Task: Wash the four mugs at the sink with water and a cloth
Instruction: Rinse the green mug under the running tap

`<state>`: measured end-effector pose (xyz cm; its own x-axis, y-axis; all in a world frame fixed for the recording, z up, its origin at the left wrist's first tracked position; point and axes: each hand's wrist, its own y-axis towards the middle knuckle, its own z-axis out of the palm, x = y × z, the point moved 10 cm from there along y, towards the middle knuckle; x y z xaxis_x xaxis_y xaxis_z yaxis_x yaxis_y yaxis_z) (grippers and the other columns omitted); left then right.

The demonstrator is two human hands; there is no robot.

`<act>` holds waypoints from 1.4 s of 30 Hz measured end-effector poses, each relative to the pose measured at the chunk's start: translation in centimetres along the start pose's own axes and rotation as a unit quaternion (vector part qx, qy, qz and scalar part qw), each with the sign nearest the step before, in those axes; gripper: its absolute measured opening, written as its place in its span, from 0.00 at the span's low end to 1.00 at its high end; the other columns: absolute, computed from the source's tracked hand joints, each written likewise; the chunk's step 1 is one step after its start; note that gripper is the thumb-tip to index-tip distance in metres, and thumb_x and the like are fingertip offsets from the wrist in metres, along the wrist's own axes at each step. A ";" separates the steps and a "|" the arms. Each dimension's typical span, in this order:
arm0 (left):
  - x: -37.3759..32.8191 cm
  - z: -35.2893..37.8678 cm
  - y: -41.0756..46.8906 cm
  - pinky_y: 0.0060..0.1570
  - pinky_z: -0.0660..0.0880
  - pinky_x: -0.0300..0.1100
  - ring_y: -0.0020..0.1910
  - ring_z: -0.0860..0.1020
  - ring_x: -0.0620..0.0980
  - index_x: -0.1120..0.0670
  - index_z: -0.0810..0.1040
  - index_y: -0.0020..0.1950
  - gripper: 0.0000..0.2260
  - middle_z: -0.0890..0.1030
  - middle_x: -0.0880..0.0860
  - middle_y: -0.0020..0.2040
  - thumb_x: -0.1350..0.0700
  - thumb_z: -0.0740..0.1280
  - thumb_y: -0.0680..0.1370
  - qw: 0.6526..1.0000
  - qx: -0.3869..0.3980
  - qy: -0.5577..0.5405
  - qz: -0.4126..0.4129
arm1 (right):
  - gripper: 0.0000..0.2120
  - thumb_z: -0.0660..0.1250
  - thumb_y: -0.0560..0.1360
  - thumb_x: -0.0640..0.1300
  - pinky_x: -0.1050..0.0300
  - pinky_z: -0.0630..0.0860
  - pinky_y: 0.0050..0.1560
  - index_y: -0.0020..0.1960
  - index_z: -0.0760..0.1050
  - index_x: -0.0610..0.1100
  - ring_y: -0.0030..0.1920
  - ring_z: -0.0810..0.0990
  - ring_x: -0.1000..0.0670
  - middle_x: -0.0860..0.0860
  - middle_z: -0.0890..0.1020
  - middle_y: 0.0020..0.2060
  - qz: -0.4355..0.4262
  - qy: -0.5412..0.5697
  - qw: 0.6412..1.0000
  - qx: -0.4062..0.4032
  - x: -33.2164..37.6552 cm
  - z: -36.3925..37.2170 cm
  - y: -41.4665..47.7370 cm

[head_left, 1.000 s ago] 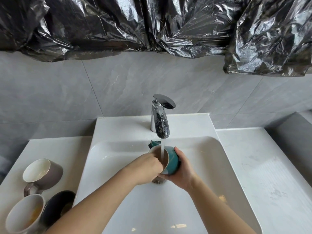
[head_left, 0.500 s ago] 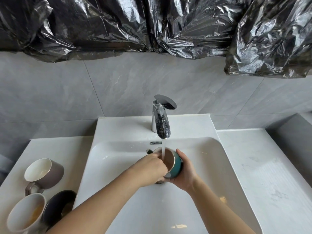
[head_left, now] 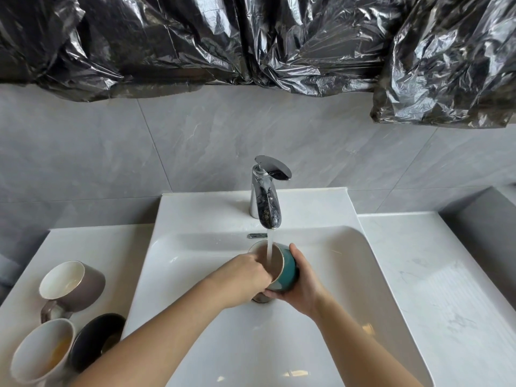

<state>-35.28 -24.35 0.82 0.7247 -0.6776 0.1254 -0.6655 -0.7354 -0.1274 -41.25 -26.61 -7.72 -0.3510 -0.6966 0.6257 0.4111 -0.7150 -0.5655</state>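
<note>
A teal mug [head_left: 287,273] is held tilted in the white sink [head_left: 349,258], under water running from the chrome faucet [head_left: 266,196]. My right hand [head_left: 303,286] wraps around the mug's outside from the right. My left hand [head_left: 248,275] has its fingers inside the mug's mouth; whether they hold a cloth is hidden. Three other mugs stand on the left counter: a brown one [head_left: 74,283] with a white inside, a white one [head_left: 42,350] with a yellowish stain, and a black one [head_left: 95,340].
Grey tiled wall behind the sink, with crumpled black plastic sheeting [head_left: 251,37] hanging above. A white counter [head_left: 432,275] extends to the right of the basin. The drain lies partly hidden under my hands.
The mug has turned in my hands so its handle at the back is out of sight. My left fingers have shifted inside the rim. Water keeps running.
</note>
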 end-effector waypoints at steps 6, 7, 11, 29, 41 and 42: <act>0.4 -2.1 0.0 0.20 0.65 0.35 0.20 0.74 0.50 0.52 0.70 0.33 0.19 0.74 0.48 0.23 0.47 0.80 0.63 0.989 -0.105 -0.078 -0.067 | 0.28 0.57 0.75 0.60 0.50 0.78 0.51 0.65 0.78 0.43 0.52 0.83 0.43 0.40 0.82 0.59 -0.029 0.033 0.998 0.046 -1.0 1.5 -0.1; 0.5 -2.4 0.0 0.20 0.65 0.35 0.20 0.74 0.50 0.52 0.70 0.33 0.20 0.74 0.48 0.23 0.47 0.80 0.63 0.986 -0.115 -0.090 -0.083 | 0.27 0.57 0.75 0.59 0.51 0.78 0.52 0.63 0.79 0.42 0.52 0.83 0.43 0.40 0.82 0.59 -0.038 0.053 0.997 0.051 -0.9 1.7 -0.1; 1.3 -3.0 0.3 0.36 0.71 0.42 0.39 0.81 0.56 0.55 0.76 0.44 0.14 0.82 0.53 0.37 0.44 0.67 0.76 0.983 -0.108 -0.081 -0.124 | 0.25 0.57 0.76 0.56 0.52 0.81 0.51 0.56 0.84 0.41 0.55 0.84 0.43 0.40 0.83 0.57 -0.055 0.083 0.994 0.053 0.1 2.3 0.2; -0.5 -1.6 -0.9 0.45 0.70 0.48 0.43 0.72 0.55 0.54 0.65 0.38 0.13 0.76 0.53 0.37 0.47 0.54 0.76 0.986 -0.024 -0.160 -0.030 | 0.26 0.64 0.68 0.66 0.62 0.70 0.24 0.39 0.84 0.44 0.29 0.77 0.45 0.45 0.81 0.32 0.007 0.033 0.999 -0.020 -0.2 -0.6 0.3; -0.3 -0.9 0.8 0.70 0.52 0.40 0.71 0.61 0.58 0.60 0.73 0.61 0.15 0.78 0.59 0.61 0.52 0.63 0.79 0.994 -0.019 -0.081 -0.068 | 0.29 0.57 0.77 0.63 0.54 0.80 0.34 0.45 0.86 0.40 0.37 0.85 0.41 0.40 0.85 0.41 0.045 0.032 0.998 0.000 -1.4 -0.3 0.3; -0.4 -0.5 0.7 0.70 0.55 0.41 0.71 0.60 0.59 0.60 0.74 0.60 0.15 0.79 0.59 0.59 0.51 0.63 0.79 0.996 -0.002 -0.066 -0.062 | 0.29 0.59 0.75 0.63 0.53 0.79 0.36 0.46 0.86 0.40 0.38 0.84 0.41 0.39 0.85 0.41 0.039 0.027 0.999 0.002 -1.2 -0.2 0.3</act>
<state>-36.17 -24.62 1.18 0.8187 -0.5741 0.0104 -0.5694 -0.8140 -0.1147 -40.87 -25.97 -8.69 -0.3622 -0.7531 0.5493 0.4427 -0.6576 -0.6096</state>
